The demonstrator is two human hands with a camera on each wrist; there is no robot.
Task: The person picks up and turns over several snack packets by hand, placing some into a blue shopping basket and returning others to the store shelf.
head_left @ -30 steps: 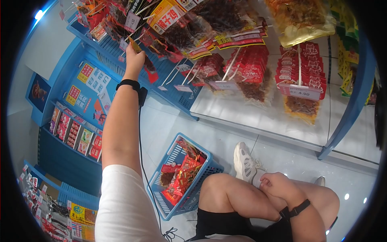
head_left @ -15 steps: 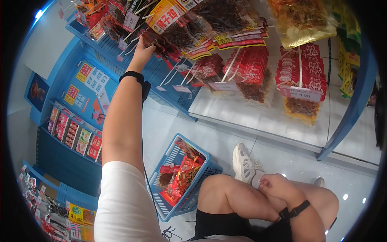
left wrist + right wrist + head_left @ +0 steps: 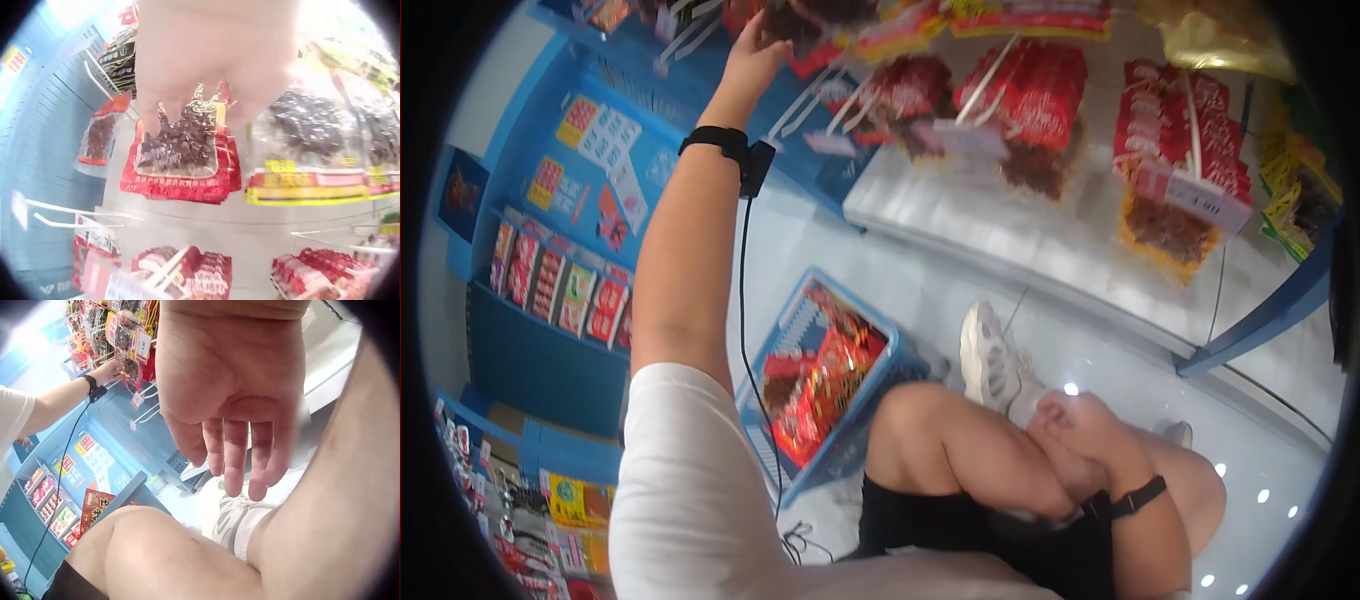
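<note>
Far left, we see the left hand point(image 3: 215, 56) hiding the top of a red-bordered, clear-windowed plastic packet point(image 3: 181, 153) of dark pieces; we cannot tell whether it grips. Near right, the right hand point(image 3: 231, 381) hangs, fingers relaxed.

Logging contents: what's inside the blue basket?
Several overlapping packs, mostly red, lie inside the basket. The floor beneath them and anything under them are covered, so I can't tell.
</note>
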